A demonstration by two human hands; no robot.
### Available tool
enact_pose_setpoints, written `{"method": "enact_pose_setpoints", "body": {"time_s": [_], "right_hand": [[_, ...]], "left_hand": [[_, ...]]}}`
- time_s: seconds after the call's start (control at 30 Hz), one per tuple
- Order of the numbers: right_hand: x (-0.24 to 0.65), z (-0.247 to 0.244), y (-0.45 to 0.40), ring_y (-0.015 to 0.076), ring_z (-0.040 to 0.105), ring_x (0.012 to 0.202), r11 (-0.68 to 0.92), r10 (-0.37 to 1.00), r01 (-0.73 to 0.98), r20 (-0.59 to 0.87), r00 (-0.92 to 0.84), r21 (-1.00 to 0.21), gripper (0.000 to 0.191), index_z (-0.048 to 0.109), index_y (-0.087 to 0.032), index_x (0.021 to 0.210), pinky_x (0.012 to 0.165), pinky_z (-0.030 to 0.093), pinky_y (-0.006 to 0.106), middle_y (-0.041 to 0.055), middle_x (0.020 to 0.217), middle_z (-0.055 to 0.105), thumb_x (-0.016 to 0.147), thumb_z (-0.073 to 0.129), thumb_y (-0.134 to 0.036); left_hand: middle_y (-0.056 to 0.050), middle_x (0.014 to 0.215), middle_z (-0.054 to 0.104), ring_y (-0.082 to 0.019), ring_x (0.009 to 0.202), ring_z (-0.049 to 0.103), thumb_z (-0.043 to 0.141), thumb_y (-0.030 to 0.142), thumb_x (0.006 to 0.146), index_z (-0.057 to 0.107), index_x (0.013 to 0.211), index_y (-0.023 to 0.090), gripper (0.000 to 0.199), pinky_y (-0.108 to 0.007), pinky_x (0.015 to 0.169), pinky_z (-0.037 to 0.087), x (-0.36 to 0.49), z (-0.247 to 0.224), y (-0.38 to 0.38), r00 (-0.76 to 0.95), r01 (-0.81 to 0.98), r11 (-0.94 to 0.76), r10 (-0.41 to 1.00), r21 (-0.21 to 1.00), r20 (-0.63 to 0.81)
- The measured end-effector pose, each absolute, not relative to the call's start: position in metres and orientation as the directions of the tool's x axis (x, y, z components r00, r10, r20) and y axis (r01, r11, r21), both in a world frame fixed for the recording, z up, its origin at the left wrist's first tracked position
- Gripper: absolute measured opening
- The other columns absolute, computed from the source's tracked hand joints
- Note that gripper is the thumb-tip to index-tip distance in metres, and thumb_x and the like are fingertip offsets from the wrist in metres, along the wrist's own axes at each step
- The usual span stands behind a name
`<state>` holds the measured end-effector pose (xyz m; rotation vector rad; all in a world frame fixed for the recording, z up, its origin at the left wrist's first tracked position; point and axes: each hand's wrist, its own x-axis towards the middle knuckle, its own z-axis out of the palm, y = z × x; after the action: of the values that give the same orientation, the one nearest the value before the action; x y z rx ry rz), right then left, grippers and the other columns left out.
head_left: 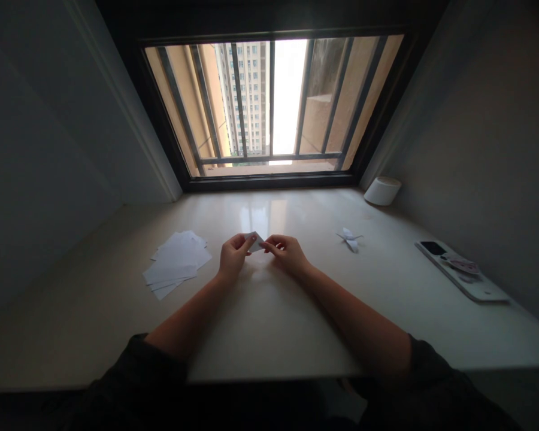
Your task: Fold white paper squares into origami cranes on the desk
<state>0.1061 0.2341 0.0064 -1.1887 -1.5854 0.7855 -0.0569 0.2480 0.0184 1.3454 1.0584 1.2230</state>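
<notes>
Between my hands is a small folded piece of white paper [255, 243], held just above the tabletop with one corner pointing away from me. My left hand [234, 254] is closed on its left side, the thumb lying over the paper. At its right corner, my right hand [286, 251] pinches the paper between thumb and fingers. To the left lies a loose stack of white paper sheets [177, 263]. A folded paper crane [350, 239] rests on the surface to the right, apart from my hands.
The pale tabletop [269, 323] runs up to a dark-framed, barred window [269, 182]. A white cylindrical object [382, 191] stands at the back right by the wall. Nearer, a white phone [487, 291] with a dark camera area lies along the right side.
</notes>
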Motion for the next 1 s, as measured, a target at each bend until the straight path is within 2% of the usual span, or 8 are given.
{"method": "enact_pose_setpoints", "body": {"time_s": [0.1, 0.33, 0.43, 0.5, 0.57, 0.7, 0.8, 1.0], "right_hand": [[0.105, 0.005, 0.235, 0.0148, 0.058, 0.060, 0.317, 0.948, 0.287, 0.314, -0.058, -0.904, 0.028, 0.064, -0.021, 0.069, 0.060, 0.042, 0.027, 0.0007, 0.064, 0.065, 0.080, 0.056, -0.045], [0.103, -0.002, 0.238, 0.0145, 0.059, 0.064, 0.318, 0.948, 0.213, 0.315, -0.048, -0.924, 0.025, 0.061, -0.020, 0.072, 0.064, 0.045, 0.028, 0.0008, 0.066, 0.063, 0.084, 0.051, -0.039], [0.103, 0.000, 0.236, 0.0149, 0.060, 0.066, 0.349, 0.936, 0.173, 0.352, -0.017, -0.921, 0.021, 0.064, -0.022, 0.092, 0.064, 0.047, 0.029, 0.0012, 0.073, 0.065, 0.083, 0.054, -0.039], [0.104, 0.004, 0.234, 0.0154, 0.062, 0.073, 0.414, 0.908, 0.139, 0.418, -0.005, -0.899, 0.034, 0.058, -0.026, 0.112, 0.067, 0.048, 0.029, 0.0020, 0.084, 0.066, 0.080, 0.059, -0.039], [0.104, 0.009, 0.231, 0.0160, 0.063, 0.079, 0.481, 0.877, 0.123, 0.480, -0.040, -0.868, 0.044, 0.054, -0.028, 0.118, 0.071, 0.049, 0.031, 0.0033, 0.096, 0.066, 0.076, 0.065, -0.037], [0.104, 0.010, 0.230, 0.0177, 0.063, 0.079, 0.537, 0.843, 0.248, 0.518, -0.144, -0.806, 0.042, 0.063, -0.028, 0.107, 0.077, 0.049, 0.034, 0.0026, 0.093, 0.068, 0.066, 0.075, -0.034], [0.105, 0.007, 0.230, 0.0185, 0.064, 0.077, 0.505, 0.861, 0.308, 0.494, -0.119, -0.806, 0.034, 0.067, -0.029, 0.102, 0.077, 0.049, 0.035, 0.0022, 0.087, 0.070, 0.069, 0.073, -0.034], [0.103, 0.007, 0.230, 0.0206, 0.066, 0.075, 0.392, 0.916, 0.199, 0.402, 0.008, -0.898, 0.026, 0.072, -0.026, 0.089, 0.071, 0.051, 0.034, 0.0031, 0.083, 0.072, 0.067, 0.073, -0.040]], "left_hand": [[-0.002, 0.068, 0.065, -0.014, 0.065, 0.058, 0.068, 0.050, 0.068, 0.069, 0.075, 0.016, 0.035, -0.023, 0.057, 0.044, -0.056, 0.019, 0.248, 0.082, 0.006, -0.146, 0.986, 0.989, 0.145], [-0.002, 0.066, 0.065, -0.013, 0.062, 0.057, 0.068, 0.051, 0.066, 0.069, 0.072, 0.015, 0.037, -0.024, 0.058, 0.045, -0.055, 0.018, 0.248, 0.065, -0.023, -0.111, 0.991, 0.994, 0.113], [-0.003, 0.068, 0.065, -0.013, 0.063, 0.057, 0.069, 0.051, 0.066, 0.069, 0.074, 0.015, 0.037, -0.023, 0.058, 0.045, -0.056, 0.016, 0.250, 0.034, -0.058, -0.104, 0.994, 0.993, 0.106], [-0.002, 0.068, 0.064, -0.012, 0.063, 0.057, 0.069, 0.051, 0.065, 0.068, 0.074, 0.014, 0.038, -0.023, 0.058, 0.046, -0.057, 0.015, 0.252, -0.003, -0.092, -0.084, 0.996, 0.992, 0.084], [-0.002, 0.067, 0.063, -0.012, 0.061, 0.056, 0.070, 0.051, 0.064, 0.068, 0.073, 0.014, 0.038, -0.022, 0.058, 0.046, -0.058, 0.014, 0.253, -0.025, -0.126, -0.059, 0.998, 0.990, 0.056], [-0.003, 0.066, 0.062, -0.012, 0.062, 0.056, 0.070, 0.051, 0.064, 0.068, 0.074, 0.013, 0.039, -0.024, 0.059, 0.047, -0.058, 0.011, 0.255, 0.002, -0.166, -0.025, 1.000, 0.986, 0.026], [-0.004, 0.069, 0.063, -0.013, 0.063, 0.057, 0.070, 0.051, 0.065, 0.069, 0.078, 0.013, 0.041, -0.025, 0.061, 0.048, -0.056, 0.009, 0.254, 0.048, -0.177, -0.009, 0.999, 0.984, 0.018], [-0.005, 0.079, 0.065, -0.016, 0.070, 0.061, 0.066, 0.051, 0.069, 0.069, 0.092, 0.016, 0.042, -0.024, 0.058, 0.049, -0.055, 0.017, 0.251, 0.080, -0.104, -0.050, 0.995, 0.993, 0.059]]}}
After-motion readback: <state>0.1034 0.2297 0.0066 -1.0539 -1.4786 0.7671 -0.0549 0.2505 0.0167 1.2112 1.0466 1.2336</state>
